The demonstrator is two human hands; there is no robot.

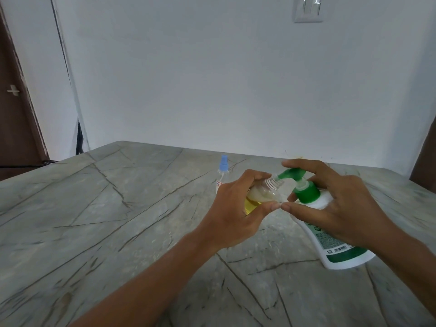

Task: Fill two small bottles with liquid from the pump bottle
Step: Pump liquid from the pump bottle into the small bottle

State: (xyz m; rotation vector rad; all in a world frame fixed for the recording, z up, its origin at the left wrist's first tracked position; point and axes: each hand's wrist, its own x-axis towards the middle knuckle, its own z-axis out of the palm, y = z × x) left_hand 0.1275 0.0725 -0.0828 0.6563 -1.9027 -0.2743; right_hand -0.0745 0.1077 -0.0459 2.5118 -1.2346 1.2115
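Note:
A white pump bottle (339, 251) with a green pump head (292, 174) stands on the table at the right. My right hand (335, 204) rests over it, index finger on top of the pump and thumb along the bottle's shoulder. My left hand (233, 208) grips a small clear bottle (264, 192), uncapped and tilted, its threaded mouth right at the green nozzle. Pale and yellow liquid shows inside it. A second small clear bottle (223, 175) with a light blue spray cap stands upright just behind my left hand.
The grey marble-pattern table (118, 220) reaches to a white wall at the back. A brown door stands at the far left, and a wall switch plate (308, 8) sits high on the wall.

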